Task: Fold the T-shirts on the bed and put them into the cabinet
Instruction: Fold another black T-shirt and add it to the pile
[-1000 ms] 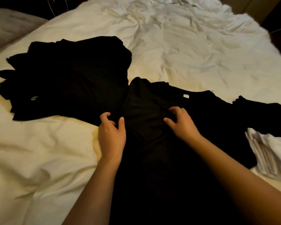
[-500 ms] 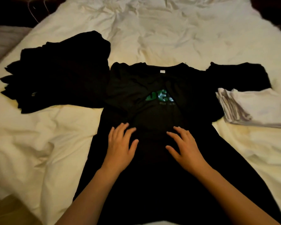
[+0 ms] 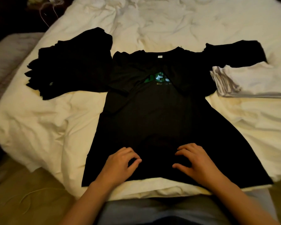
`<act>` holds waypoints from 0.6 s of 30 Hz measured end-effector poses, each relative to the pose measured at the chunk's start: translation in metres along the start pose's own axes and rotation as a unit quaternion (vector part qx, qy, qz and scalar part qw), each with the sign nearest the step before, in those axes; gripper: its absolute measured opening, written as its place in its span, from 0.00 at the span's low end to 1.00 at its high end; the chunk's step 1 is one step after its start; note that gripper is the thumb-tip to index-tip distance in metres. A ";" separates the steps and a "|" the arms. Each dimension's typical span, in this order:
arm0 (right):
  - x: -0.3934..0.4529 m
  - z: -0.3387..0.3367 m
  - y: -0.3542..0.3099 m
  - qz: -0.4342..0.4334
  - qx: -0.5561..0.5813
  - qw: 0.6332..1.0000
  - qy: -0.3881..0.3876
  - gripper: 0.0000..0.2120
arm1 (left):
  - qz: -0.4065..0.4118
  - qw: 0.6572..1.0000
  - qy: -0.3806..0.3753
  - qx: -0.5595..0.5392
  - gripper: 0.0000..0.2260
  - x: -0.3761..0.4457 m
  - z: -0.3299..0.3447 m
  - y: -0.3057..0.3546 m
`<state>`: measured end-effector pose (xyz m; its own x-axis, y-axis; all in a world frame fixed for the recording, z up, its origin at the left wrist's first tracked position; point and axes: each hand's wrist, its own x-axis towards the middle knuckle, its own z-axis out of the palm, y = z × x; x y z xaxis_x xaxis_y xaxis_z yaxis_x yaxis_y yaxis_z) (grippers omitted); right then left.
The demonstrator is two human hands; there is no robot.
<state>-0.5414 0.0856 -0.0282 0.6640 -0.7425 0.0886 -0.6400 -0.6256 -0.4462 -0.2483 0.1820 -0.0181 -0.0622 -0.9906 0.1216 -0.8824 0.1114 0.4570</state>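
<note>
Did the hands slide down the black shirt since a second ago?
Yes. Both the left hand and right hand slid from near the collar label down toward the black T-shirt hem.

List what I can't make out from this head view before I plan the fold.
- Green print on the black T-shirt: folds of cloth cover part of it, so it is unreadable.
- Dark pile to the left: too dark to count items.
- White folded stack: cut off by the right edge.
- Left hand and right hand: curled fingers, grip on cloth unclear.
- Cabinet: not in view.
</note>
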 end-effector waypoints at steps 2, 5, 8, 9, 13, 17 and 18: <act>-0.010 -0.001 -0.001 -0.012 0.010 1.000 -0.016 0.23 | 0.001 1.000 -0.006 0.001 0.14 -0.010 0.000 0.006; -0.021 -0.010 -0.006 -0.015 0.035 0.999 -0.035 0.28 | -0.005 1.000 -0.019 0.004 0.16 -0.025 -0.005 0.015; -0.028 -0.022 -0.010 -0.008 0.055 0.994 -0.097 0.32 | -0.007 0.999 -0.031 0.001 0.22 -0.036 -0.013 0.019; -0.031 -0.024 -0.010 -0.008 0.059 0.990 -0.125 0.33 | -0.005 0.999 -0.032 0.004 0.23 -0.039 -0.015 0.020; -0.039 -0.026 -0.006 -0.016 0.044 0.989 -0.139 0.26 | -0.009 0.999 -0.034 0.036 0.20 -0.046 -0.018 0.018; -0.047 -0.024 -0.003 -0.016 0.019 0.997 -0.068 0.14 | -0.061 0.993 0.020 0.097 0.11 -0.051 -0.015 0.024; -0.049 -0.025 -0.003 -0.019 0.019 0.999 -0.046 0.13 | -0.072 0.992 0.031 0.100 0.09 -0.051 -0.015 0.026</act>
<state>-0.5815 0.1178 -0.0084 0.7210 -0.6925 0.0252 -0.5996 -0.6417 -0.4783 -0.2615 0.2369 0.0006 0.0952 -0.9877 0.1244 -0.9555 -0.0556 0.2897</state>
